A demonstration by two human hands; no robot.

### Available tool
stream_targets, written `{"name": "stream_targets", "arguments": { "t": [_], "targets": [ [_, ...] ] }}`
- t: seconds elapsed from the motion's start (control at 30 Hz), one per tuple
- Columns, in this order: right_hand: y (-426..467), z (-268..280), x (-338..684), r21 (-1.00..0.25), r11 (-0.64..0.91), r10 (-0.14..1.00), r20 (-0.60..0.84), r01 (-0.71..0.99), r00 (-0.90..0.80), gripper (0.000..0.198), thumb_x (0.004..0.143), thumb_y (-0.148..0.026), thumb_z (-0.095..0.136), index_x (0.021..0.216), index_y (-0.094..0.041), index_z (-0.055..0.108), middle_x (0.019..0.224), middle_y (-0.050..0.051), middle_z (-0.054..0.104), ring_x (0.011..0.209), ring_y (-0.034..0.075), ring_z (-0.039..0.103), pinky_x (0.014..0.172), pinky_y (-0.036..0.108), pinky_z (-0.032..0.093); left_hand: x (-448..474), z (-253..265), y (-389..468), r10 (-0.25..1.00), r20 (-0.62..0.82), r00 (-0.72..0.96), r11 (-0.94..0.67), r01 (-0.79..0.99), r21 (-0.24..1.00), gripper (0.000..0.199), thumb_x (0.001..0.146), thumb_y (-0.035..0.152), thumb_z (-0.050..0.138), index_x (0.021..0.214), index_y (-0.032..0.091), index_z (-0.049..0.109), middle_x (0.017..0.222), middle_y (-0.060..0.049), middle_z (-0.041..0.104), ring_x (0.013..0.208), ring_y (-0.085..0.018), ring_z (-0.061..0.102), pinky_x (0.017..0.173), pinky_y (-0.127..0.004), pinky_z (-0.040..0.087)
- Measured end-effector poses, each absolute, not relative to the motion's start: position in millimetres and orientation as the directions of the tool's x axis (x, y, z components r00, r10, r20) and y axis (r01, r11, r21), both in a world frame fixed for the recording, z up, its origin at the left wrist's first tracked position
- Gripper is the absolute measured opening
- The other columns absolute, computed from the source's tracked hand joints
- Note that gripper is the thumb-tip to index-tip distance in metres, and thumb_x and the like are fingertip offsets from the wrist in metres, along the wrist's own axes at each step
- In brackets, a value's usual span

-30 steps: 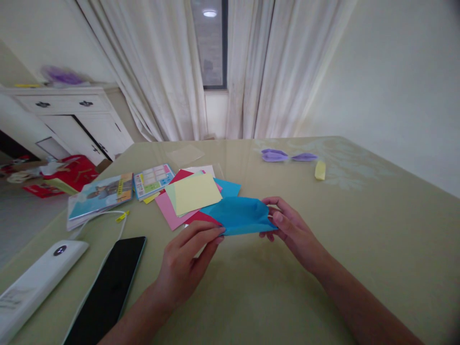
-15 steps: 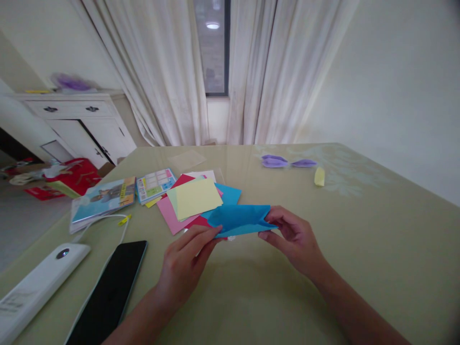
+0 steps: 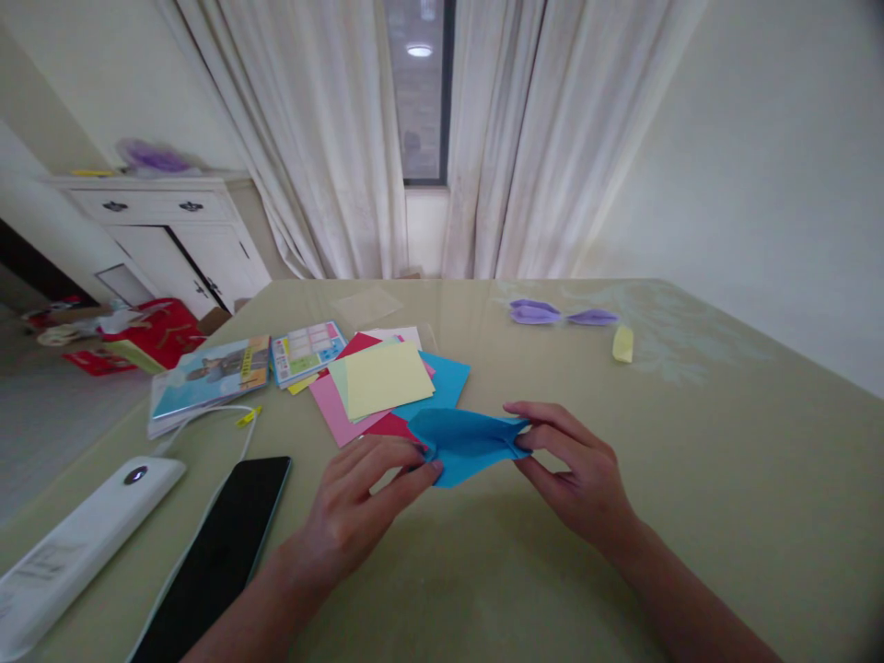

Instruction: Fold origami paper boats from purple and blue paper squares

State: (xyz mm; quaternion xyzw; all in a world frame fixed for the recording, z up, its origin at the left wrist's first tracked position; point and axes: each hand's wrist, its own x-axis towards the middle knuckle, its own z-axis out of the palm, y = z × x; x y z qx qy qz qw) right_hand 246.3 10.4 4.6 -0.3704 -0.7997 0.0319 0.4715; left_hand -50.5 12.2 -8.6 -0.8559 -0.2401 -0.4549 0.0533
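A folded piece of blue paper (image 3: 470,442) is held above the table between my two hands, its middle spread into a hollow. My left hand (image 3: 369,483) pinches its left end, thumb in front. At the right end my right hand (image 3: 573,465) grips the paper between thumb and fingers, with the index finger stretched over the top edge. Behind the blue paper lies a fanned pile of coloured sheets, a pale yellow sheet (image 3: 387,378) on top. Part of that pile is hidden by the held paper and my left hand.
Purple folded paper pieces (image 3: 535,313) and a small yellow folded piece (image 3: 622,344) lie at the back right. On the left are booklets (image 3: 211,373), a black phone (image 3: 221,552), and a white device (image 3: 89,543) with a cable. Curtains hang behind the table (image 3: 725,479).
The blue paper has tilted and its hollow has spread wider, with a point now showing at the lower front. Both hands have shifted their hold at its ends. The view has moved slightly left.
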Motion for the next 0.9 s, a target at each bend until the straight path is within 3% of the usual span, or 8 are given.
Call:
{"name": "stream_targets", "arguments": {
  "t": [0.27, 0.37, 0.5, 0.63, 0.73, 0.9],
  "targets": [
    [9, 6, 247, -0.386, 0.746, 0.598, 0.746, 0.543, -0.291, 0.016, 0.095, -0.009, 0.073, 0.091, -0.024, 0.069, 0.107, 0.009, 0.083, 0.091, 0.022, 0.079, 0.080, 0.034, 0.064, -52, 7, 8, 0.204, 0.828, 0.522, -0.898, 0.437, -0.054, 0.012, 0.103, 0.009, 0.067, 0.110, 0.010, 0.077, 0.103, -0.010, 0.079, 0.102, -0.022, 0.075, 0.086, -0.035, 0.064],
    [8, 7, 246, -0.391, 0.750, 0.590, 0.761, 0.534, -0.272, 0.017, 0.094, -0.009, 0.074, 0.090, -0.025, 0.070, 0.104, 0.009, 0.083, 0.089, 0.023, 0.079, 0.079, 0.034, 0.064, -55, 5, 7, 0.243, 0.811, 0.532, -0.890, 0.454, -0.031, 0.017, 0.108, 0.012, 0.058, 0.104, 0.013, 0.075, 0.106, -0.011, 0.080, 0.103, -0.022, 0.076, 0.088, -0.036, 0.065],
    [7, 10, 245, -0.387, 0.767, 0.569, 0.779, 0.511, -0.264, 0.018, 0.092, -0.007, 0.073, 0.089, -0.024, 0.071, 0.102, 0.008, 0.084, 0.088, 0.023, 0.080, 0.077, 0.033, 0.064, -55, 3, 8, 0.250, 0.827, 0.504, -0.887, 0.462, -0.014, 0.015, 0.107, 0.011, 0.060, 0.101, 0.013, 0.074, 0.098, -0.009, 0.078, 0.098, -0.021, 0.076, 0.086, -0.034, 0.064],
    [7, 11, 246, -0.381, 0.772, 0.559, 0.787, 0.508, -0.259, 0.019, 0.091, -0.006, 0.073, 0.090, -0.025, 0.072, 0.102, 0.009, 0.084, 0.087, 0.023, 0.080, 0.076, 0.034, 0.064, -52, 4, 7, 0.258, 0.841, 0.476, -0.871, 0.492, -0.011, 0.013, 0.103, 0.020, 0.071, 0.114, 0.014, 0.075, 0.097, -0.008, 0.077, 0.091, -0.020, 0.076, 0.084, -0.032, 0.064],
    [6, 10, 246, -0.373, 0.777, 0.549, 0.795, 0.508, -0.256, 0.020, 0.091, -0.004, 0.072, 0.090, -0.024, 0.072, 0.103, 0.009, 0.083, 0.087, 0.023, 0.080, 0.077, 0.033, 0.064, -52, 2, 5, 0.312, 0.825, 0.470, -0.863, 0.503, 0.040, 0.028, 0.108, 0.031, 0.062, 0.124, 0.012, 0.074, 0.105, -0.012, 0.075, 0.095, -0.021, 0.075, 0.088, -0.032, 0.063],
    [6, 11, 246, -0.353, 0.782, 0.533, 0.806, 0.514, -0.257, 0.020, 0.090, -0.003, 0.073, 0.090, -0.023, 0.072, 0.100, 0.009, 0.083, 0.085, 0.022, 0.079, 0.074, 0.032, 0.064, -49, -3, 3, 0.424, 0.782, 0.457, -0.833, 0.536, 0.138, 0.032, 0.111, 0.027, 0.056, 0.136, 0.013, 0.070, 0.109, -0.012, 0.069, 0.098, -0.018, 0.072, 0.085, -0.027, 0.060]
  ]
}}
